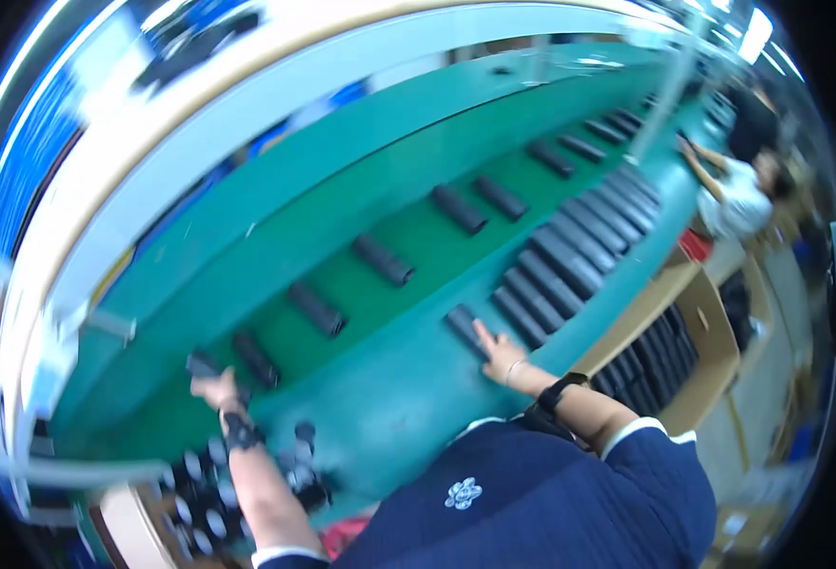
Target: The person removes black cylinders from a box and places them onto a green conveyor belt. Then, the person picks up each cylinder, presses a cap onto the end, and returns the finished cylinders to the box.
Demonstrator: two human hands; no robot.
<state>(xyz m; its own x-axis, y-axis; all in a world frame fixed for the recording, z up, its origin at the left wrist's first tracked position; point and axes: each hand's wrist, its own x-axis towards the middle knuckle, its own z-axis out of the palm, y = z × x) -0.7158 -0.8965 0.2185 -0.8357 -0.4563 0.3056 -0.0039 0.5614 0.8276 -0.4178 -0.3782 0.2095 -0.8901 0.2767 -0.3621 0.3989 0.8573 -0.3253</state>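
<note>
While our right hand [499,355] lies with its fingers [483,334] stretched out and apart on the near end of a black cylindrical sleeve [463,327], our left hand [215,387] reaches to the green conveyor belt [408,228], its fingers closed around a small black cylinder [201,363].

The black sleeve under our right hand sits at the near end of a tight row of matching black sleeves [579,248] lined up along the teal table [408,398] edge. We judge that a sideways push could roll it into its neighbour and knock the row askew, since round pieces packed this close have little to stop them.

On the belt, single black rolls [318,309] lie well apart. A piece set down crooked by our left hand might roll toward the next roll [255,358] just beside it.

A cluster of black round parts with pale ends [200,493] sits beneath our left forearm; a dropped elbow could scatter them. To our right stands an open cardboard box of black sleeves [660,356], and farther along another person in a white shirt [736,194] works at the same line.
</note>
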